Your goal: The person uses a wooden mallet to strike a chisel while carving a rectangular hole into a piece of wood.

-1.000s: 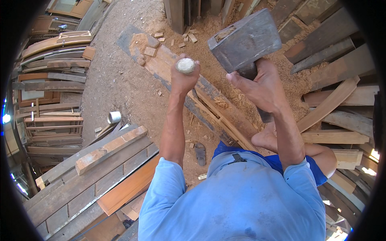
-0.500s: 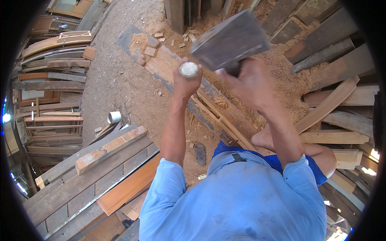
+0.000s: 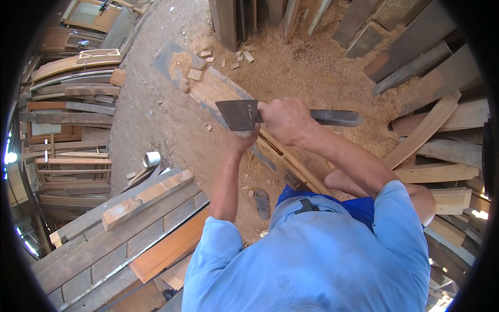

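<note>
My right hand (image 3: 286, 120) grips the handle of a dark wooden mallet (image 3: 234, 115), and the rest of the handle sticks out to the right. The mallet head is over my left hand (image 3: 244, 140), which is closed around an upright chisel. In this view the head covers nearly all of the chisel's round pale handle end; its blade is hidden below my fist. Under my hands lies a long piece of timber (image 3: 301, 167) with a narrow slot cut along it. It rests on a thick worn plank (image 3: 221, 83) running diagonally away from me.
Wood blocks (image 3: 195, 74) and sawdust lie on the plank's far end. Stacked boards (image 3: 145, 200) stand at left, near a white cup (image 3: 152, 159) and a sandal (image 3: 262, 204). Leaning planks (image 3: 421, 47) line the right side. My bent leg (image 3: 416, 200) is beside the timber.
My right hand has brought the mallet down and left, from raised beside the chisel to over its handle end. My left hand has stayed nearly in place.
</note>
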Motion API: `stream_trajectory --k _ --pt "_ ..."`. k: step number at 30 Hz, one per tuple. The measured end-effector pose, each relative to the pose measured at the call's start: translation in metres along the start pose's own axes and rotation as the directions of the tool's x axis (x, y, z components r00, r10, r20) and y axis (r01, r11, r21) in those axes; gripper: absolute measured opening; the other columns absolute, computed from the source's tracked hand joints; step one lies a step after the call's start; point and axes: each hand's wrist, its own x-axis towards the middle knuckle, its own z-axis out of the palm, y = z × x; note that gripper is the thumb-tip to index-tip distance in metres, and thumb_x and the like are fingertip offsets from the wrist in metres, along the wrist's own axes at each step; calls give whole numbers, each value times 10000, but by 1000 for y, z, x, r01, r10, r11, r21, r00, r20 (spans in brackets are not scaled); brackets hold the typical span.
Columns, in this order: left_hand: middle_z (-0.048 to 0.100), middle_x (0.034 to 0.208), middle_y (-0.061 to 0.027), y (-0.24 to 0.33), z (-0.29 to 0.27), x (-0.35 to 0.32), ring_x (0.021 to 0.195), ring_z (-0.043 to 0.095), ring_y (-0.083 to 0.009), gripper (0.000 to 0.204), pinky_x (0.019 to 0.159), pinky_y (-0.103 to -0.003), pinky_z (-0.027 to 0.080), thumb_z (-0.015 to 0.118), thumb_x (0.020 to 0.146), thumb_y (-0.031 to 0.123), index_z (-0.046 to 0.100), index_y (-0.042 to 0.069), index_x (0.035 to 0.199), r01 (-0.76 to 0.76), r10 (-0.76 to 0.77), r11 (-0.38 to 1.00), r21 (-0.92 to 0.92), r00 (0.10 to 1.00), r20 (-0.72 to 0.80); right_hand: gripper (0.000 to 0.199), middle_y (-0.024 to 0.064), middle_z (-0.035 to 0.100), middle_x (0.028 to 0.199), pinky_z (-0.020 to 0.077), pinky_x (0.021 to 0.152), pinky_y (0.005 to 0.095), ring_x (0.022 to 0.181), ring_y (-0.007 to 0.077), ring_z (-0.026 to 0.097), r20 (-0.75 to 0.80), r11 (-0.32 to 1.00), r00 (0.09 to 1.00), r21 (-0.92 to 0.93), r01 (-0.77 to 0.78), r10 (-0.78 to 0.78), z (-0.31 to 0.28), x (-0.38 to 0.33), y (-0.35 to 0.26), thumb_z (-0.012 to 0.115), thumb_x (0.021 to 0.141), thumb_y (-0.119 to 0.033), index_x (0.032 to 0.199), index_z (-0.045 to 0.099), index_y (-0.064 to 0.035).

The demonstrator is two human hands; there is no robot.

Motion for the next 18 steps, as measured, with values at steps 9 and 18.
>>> stream_trajectory --k 9,18 --pt "657 784 -46 5 -7 52 764 661 -155 233 666 -295 524 764 841 99 587 24 973 340 -419 828 -447 904 -88 259 232 696 806 551 711 435 772 380 705 -227 852 959 523 -28 171 -45 -16 1 682 842 -201 939 665 39" --pt "558 642 0 14 -1 82 554 602 -98 171 506 -273 470 707 891 75 544 47 851 491 -543 701 -517 838 59 322 201 720 881 541 734 364 766 270 698 -467 729 840 671 133 276 -83 -40 19 718 859 -208 1053 689 47"
